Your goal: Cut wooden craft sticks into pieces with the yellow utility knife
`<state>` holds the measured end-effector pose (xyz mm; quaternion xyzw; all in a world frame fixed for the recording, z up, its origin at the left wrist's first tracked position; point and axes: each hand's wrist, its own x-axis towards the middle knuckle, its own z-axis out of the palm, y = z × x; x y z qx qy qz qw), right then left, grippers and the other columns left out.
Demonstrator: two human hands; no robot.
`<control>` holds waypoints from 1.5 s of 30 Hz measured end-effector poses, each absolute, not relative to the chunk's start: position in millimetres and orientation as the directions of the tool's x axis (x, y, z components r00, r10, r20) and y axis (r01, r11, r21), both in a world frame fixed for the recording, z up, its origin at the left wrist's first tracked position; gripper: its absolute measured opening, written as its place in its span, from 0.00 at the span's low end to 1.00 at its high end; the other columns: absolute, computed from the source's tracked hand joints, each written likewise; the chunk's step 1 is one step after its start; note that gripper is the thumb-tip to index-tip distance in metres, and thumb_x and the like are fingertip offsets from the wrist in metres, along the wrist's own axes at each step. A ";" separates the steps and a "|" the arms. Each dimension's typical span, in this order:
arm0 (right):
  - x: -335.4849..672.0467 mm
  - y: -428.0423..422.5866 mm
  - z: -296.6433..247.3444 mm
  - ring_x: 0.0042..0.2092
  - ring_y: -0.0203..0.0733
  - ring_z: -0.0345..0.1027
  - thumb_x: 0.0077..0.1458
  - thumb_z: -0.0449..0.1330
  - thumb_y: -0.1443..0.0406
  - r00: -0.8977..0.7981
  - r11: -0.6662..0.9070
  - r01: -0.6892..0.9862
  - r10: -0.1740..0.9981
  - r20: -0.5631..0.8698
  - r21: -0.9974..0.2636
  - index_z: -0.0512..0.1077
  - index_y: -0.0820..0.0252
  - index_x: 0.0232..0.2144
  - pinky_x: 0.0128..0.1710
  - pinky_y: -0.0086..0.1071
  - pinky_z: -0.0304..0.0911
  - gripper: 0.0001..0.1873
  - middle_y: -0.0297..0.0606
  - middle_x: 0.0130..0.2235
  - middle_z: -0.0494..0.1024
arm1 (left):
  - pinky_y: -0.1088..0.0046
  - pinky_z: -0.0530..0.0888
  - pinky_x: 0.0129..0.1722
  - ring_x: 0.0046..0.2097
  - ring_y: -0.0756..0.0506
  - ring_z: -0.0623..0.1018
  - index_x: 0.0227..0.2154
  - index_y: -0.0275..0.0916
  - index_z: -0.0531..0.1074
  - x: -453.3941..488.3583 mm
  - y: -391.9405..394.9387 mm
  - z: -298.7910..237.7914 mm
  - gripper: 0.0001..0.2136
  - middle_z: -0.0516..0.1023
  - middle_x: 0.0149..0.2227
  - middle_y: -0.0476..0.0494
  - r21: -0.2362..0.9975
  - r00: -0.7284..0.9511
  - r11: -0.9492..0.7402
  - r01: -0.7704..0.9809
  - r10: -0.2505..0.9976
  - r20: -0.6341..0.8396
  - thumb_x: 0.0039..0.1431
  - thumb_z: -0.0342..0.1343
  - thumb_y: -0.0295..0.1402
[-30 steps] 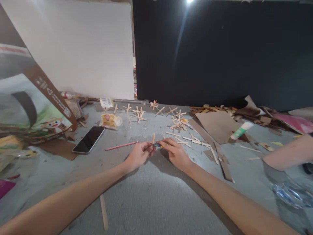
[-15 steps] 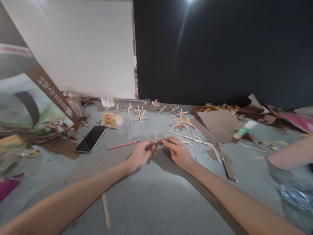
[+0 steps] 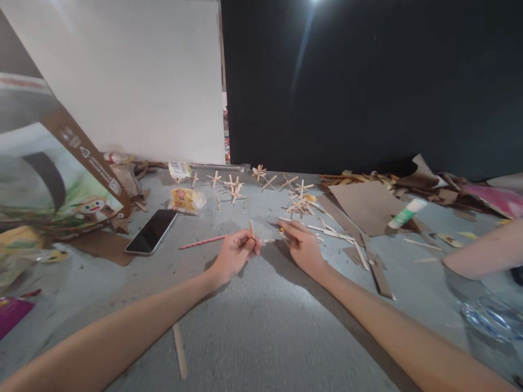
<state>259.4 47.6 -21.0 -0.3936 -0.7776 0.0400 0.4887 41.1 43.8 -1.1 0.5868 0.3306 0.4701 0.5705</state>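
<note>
My left hand [image 3: 237, 251] is closed around a short wooden stick [image 3: 251, 227] that points up and slightly back. My right hand [image 3: 300, 245] rests on the grey table [image 3: 253, 326] a little to the right, fingers curled on a small dark and yellow tool [image 3: 281, 231] near its fingertips. The two hands are apart, with a thin stick lying flat between them. Loose ice-cream sticks [image 3: 330, 234] lie just right of my right hand. Several glued stick crosses [image 3: 235, 188] sit farther back.
A pink pencil [image 3: 203, 241] and a black phone [image 3: 152, 231] lie left of my left hand. Brown cardboard [image 3: 363, 204] and a glue stick [image 3: 406, 213] are at right. Another person's arm [image 3: 482, 250] enters at the right edge. A printed box [image 3: 53, 163] leans at left.
My hands were joined at the stick with the small tool between them; now they have parted. The right hand moved right and back, the left keeps the stick.
</note>
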 end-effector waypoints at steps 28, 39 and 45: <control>256.4 44.1 -24.7 0.49 0.47 0.72 0.55 0.47 0.80 -0.324 0.718 0.570 0.643 0.693 -0.400 0.76 0.53 0.56 0.47 0.42 0.72 0.34 0.44 0.47 0.79 | 0.73 0.67 0.26 0.22 0.52 0.69 0.31 0.37 0.77 41.1 43.8 4.8 0.23 0.80 0.30 0.43 0.990 0.340 -0.141 -0.009 0.930 0.136 0.59 0.59 0.55; 254.3 39.7 -19.7 0.49 0.48 0.74 0.63 0.47 0.77 -0.303 0.697 0.615 0.639 0.707 -0.367 0.74 0.53 0.56 0.49 0.43 0.72 0.27 0.45 0.47 0.80 | 0.73 0.68 0.27 0.26 0.49 0.74 0.41 0.37 0.73 39.5 44.8 -0.3 0.19 0.83 0.32 0.41 0.982 0.217 -0.165 0.091 0.966 0.143 0.61 0.59 0.50; 249.5 25.4 -15.6 0.36 0.46 0.79 0.71 0.47 0.69 -0.432 0.601 0.791 0.684 0.587 -0.118 0.65 0.58 0.63 0.32 0.33 0.69 0.22 0.48 0.46 0.82 | 0.68 0.70 0.37 0.31 0.44 0.75 0.26 0.41 0.78 25.9 60.1 5.0 0.09 0.80 0.26 0.44 0.802 0.290 -0.414 0.432 0.905 0.311 0.58 0.62 0.39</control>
